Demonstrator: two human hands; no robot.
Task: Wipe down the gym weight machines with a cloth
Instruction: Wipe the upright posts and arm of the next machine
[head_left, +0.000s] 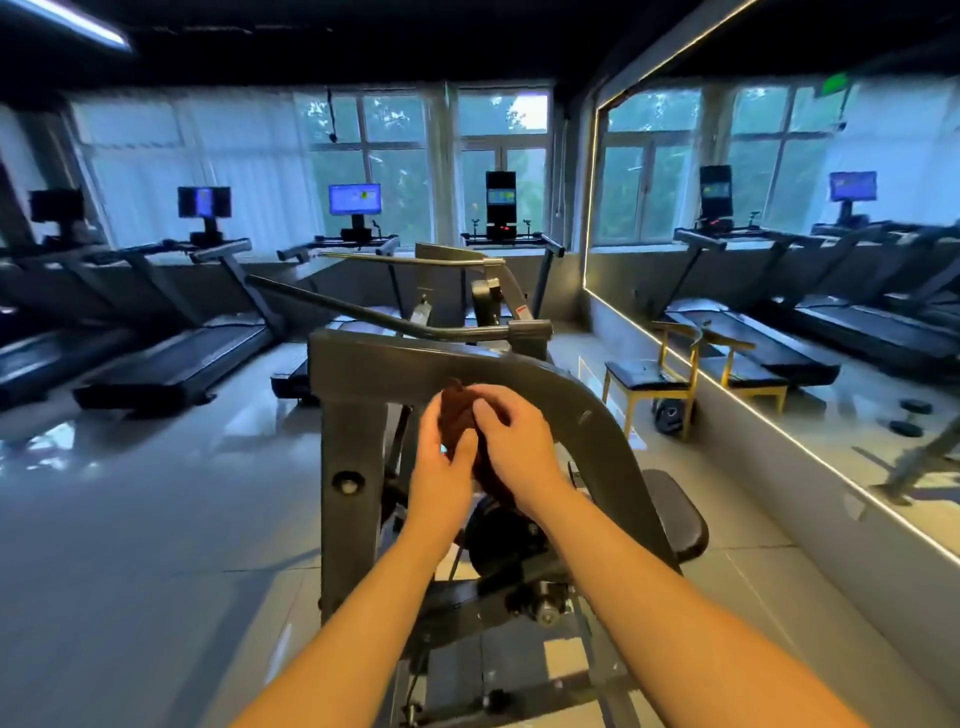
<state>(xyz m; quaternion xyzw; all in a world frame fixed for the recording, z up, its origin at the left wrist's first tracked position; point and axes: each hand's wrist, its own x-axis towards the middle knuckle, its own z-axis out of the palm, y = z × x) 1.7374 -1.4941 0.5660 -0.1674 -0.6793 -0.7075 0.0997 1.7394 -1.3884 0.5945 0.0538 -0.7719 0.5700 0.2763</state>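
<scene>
Both bare forearms reach forward from the bottom edge and meet at centre frame. Left hand (444, 470): fingers curled round the lower part of a dark reddish-brown cloth (456, 422), thumb pressed against it. Right hand (514, 441): fingers bent over the upper part of the same cloth, pinching it from the right. Cloth is bunched between the two hands, held in front of the grey weight machine (363, 366), just below its curved top beam; cannot tell whether it touches the metal. Black seat pad (683, 522) sits low on the machine's right. Row of treadmills (171, 364) stands along the windows beyond. Wall mirror (779, 218) on the right, with a dark-cushioned, gold-legged chair (641, 382) just beside it.
</scene>
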